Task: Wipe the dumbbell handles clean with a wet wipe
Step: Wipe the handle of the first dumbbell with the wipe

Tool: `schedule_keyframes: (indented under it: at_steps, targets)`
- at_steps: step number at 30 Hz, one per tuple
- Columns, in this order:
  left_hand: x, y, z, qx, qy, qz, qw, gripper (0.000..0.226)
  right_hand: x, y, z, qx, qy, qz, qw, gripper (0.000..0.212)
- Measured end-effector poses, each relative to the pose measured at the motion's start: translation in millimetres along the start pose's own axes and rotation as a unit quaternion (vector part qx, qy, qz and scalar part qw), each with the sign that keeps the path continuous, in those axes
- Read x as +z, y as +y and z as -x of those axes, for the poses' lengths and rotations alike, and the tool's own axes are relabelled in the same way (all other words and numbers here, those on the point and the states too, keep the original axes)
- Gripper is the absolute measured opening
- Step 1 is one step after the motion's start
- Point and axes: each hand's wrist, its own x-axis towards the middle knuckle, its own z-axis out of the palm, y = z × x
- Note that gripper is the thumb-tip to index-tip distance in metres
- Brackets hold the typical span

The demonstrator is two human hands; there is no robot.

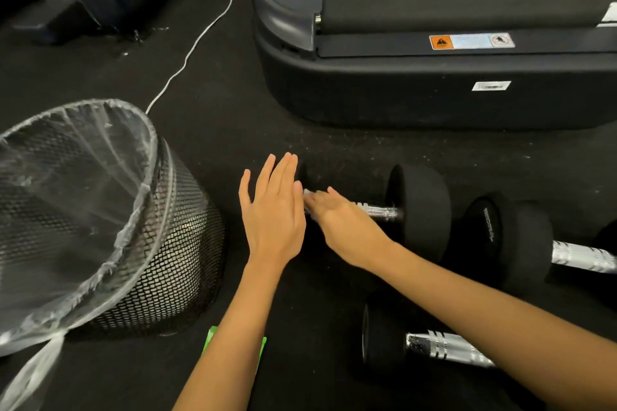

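Head view: I see the left hand [272, 210] flat, fingers straight and together, laid against the left end of the nearest dumbbell [417, 207], hiding that end weight. The right hand [340, 220] lies over the dumbbell's metal handle [377, 210], fingers curled around it; a small pale piece shows at the fingertips, probably the wet wipe [309, 193], though I cannot tell for certain. The dumbbell lies on the black floor [233, 130], in front of the treadmill base [434, 77].

A second dumbbell [521, 243] lies just to the right, close beside the first one's right weight. A third dumbbell [417, 347] lies nearer to me, partly under the right forearm.

To the left stands a black mesh bin [167, 243] lined with a clear plastic bag [83, 177]. A green packet [213, 340] lies under the left forearm. A white cable [200, 33] runs across the floor behind the bin.
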Motion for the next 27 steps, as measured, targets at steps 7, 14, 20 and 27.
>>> schedule_keyframes:
  at_steps: [7, 14, 20, 27]
  targets:
    - [1.1, 2.3, 2.0, -0.007, 0.017, -0.001, 1.0, 0.049, -9.6, 6.2, -12.4, 0.104, -0.027, -0.058, 0.993, 0.027]
    - [2.4, 1.8, 3.3, -0.008, 0.02, -0.01, 1.0, 0.048, 2.8, 3.1, 7.5, 0.023, 0.028, -0.014, 0.999, 0.048]
    - [3.0, 0.6, 4.2, -0.005, 0.031, -0.004, 0.999, 0.047, -3.9, 1.1, -2.3, 0.034, 0.007, -0.05, 0.998, 0.032]
    - [3.4, 1.2, 5.2, -0.005, 0.037, -0.003, 0.999, 0.046, -1.4, 0.3, -10.2, 0.035, 0.005, -0.047, 0.998, 0.036]
